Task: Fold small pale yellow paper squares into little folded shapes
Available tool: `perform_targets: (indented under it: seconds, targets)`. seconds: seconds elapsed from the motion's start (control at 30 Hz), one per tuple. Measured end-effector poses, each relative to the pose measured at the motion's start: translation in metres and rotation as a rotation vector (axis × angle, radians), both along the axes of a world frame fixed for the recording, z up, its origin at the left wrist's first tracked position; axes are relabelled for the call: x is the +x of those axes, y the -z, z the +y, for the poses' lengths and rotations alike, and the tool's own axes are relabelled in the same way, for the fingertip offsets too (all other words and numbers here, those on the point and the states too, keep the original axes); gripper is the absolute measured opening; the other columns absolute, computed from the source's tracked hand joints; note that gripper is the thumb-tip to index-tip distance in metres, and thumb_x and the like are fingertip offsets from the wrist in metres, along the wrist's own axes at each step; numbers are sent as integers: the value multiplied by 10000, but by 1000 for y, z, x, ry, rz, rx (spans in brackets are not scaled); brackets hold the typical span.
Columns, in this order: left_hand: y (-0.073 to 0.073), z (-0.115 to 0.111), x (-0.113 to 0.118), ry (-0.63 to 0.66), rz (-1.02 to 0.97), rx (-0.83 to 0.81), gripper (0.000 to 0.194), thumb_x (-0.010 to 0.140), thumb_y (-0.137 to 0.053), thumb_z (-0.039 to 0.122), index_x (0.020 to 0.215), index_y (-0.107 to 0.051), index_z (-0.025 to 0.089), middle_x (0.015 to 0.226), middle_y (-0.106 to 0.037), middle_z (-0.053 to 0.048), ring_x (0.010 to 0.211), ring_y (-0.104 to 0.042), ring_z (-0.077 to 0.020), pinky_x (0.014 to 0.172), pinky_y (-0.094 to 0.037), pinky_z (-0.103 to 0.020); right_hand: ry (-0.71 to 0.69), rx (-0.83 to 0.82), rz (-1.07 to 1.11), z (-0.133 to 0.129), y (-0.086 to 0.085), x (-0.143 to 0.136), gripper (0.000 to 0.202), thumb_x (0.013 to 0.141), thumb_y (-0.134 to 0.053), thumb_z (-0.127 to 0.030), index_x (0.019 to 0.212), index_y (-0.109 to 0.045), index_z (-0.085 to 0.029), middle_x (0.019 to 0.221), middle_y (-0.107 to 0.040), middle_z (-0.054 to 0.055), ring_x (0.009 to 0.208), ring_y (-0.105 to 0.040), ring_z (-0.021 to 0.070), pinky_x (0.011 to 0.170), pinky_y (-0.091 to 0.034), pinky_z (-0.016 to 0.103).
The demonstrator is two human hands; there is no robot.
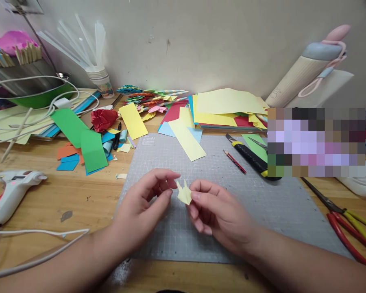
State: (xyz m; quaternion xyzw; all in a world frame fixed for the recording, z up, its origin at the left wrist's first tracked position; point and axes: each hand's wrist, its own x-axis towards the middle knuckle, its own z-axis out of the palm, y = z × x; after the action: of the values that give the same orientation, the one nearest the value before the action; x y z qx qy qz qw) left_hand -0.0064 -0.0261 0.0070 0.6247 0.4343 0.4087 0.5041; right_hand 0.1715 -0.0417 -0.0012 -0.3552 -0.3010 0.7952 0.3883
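Yellow folded paper (184,195), prongs upward, is pinched by the right hand (225,209), just right of the half-curled, empty left hand (146,203).

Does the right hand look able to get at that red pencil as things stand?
Probably yes: the red pencil lies just ahead of the right hand, with only bare cutting mat between. The hand pinches a small folded yellow paper, though.

Blocky blurring hides the far right corner of my mat (158,156) and part of the knife (250,157). The print (148,140) at the mat's far left corner is too small to read. Off its right edge my view cuts off the scissors (332,205), and off its left the glue gun (15,189). My right hand (221,209) hides part of the folded paper (184,196).
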Motion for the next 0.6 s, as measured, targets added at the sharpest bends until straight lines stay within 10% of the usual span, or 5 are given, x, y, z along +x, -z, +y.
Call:
perform_targets:
  seconds: [0.17, 0.6]
  targets:
    - [0, 3, 5, 76, -180, -329, 145, 817, -660, 289, 881, -585, 183, 735, -551, 26, 597, -469, -94, 550, -393, -223, 56, 172, -281, -2, 0, 0, 206, 852, -597, -338, 736, -526, -183, 590, -533, -57, 456, -485, 55, 398, -331, 157]
    - [-3, 4, 3, 190, -79, -141, 192, 872, -583, 307, 730, -623, 183, 819, -563, -16, 810, -542, -159, 740, -426, -292, 62, 65, -132, 2, 6, -1, 248, 850, -625, -395, 765, -542, -178, 604, -571, -44, 432, -497, 47, 376, -317, 150]
